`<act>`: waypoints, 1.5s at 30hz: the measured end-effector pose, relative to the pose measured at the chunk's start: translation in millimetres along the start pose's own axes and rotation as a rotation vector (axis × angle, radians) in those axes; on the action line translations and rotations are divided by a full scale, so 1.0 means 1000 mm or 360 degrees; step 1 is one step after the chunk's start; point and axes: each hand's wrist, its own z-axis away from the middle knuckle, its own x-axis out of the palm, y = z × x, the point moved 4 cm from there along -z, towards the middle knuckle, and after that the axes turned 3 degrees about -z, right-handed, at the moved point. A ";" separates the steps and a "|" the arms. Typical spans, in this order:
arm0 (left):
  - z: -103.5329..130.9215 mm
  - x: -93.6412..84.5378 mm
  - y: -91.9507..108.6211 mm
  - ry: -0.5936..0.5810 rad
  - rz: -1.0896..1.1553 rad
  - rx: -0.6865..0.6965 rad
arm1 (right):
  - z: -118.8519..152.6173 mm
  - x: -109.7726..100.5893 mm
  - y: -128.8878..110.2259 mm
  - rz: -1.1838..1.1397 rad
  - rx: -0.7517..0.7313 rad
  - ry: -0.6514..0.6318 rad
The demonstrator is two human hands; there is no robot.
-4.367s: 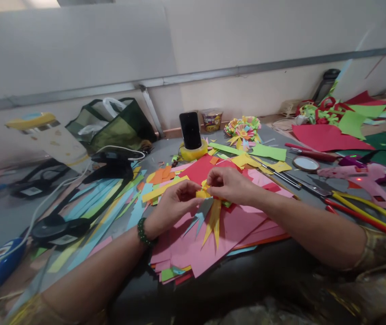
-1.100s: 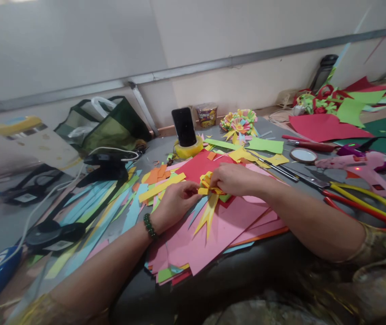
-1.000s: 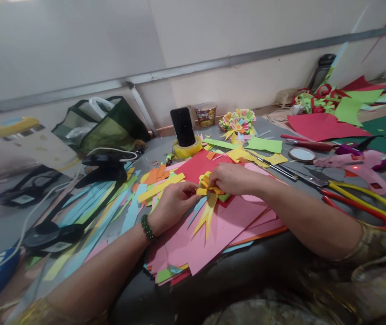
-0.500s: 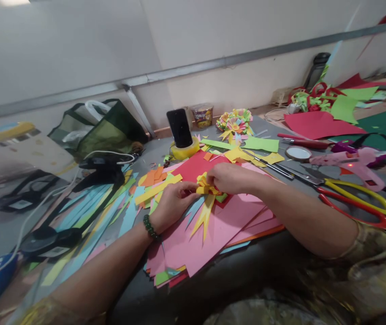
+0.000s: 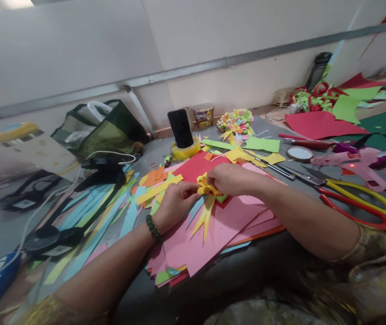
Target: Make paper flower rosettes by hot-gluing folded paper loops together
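A yellow paper flower with pointed yellow ribbon tails lies over pink sheets in front of me. The thumb and fingers of my left hand pinch its left edge. From the right, my right hand grips the flower's upper side with bent fingers; its fingertips are partly hidden. Light blue and green paper pieces show beside and under the flower. Behind it lies a red sheet. A green bead bracelet is on my left wrist.
A phone stands in a yellow tape roll. Further back is a bunch of paper flowers. At right lie large scissors and a pink glue gun with a red light. Paper strips and a green bag are left.
The view has shifted slightly. Both hands keep their hold on the yellow flower, with barely any movement.
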 end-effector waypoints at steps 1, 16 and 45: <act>0.000 0.000 0.000 0.0001 -0.0018 0.0000 | 0.001 -0.001 0.000 -0.0003 -0.0001 0.0008; 0.000 0.002 0.001 0.0006 0.0029 -0.0045 | 0.002 0.004 -0.003 0.0171 -0.0305 -0.0088; 0.022 0.000 0.004 -0.0082 -0.0597 0.0321 | 0.004 0.007 -0.010 0.0216 -0.0359 -0.0038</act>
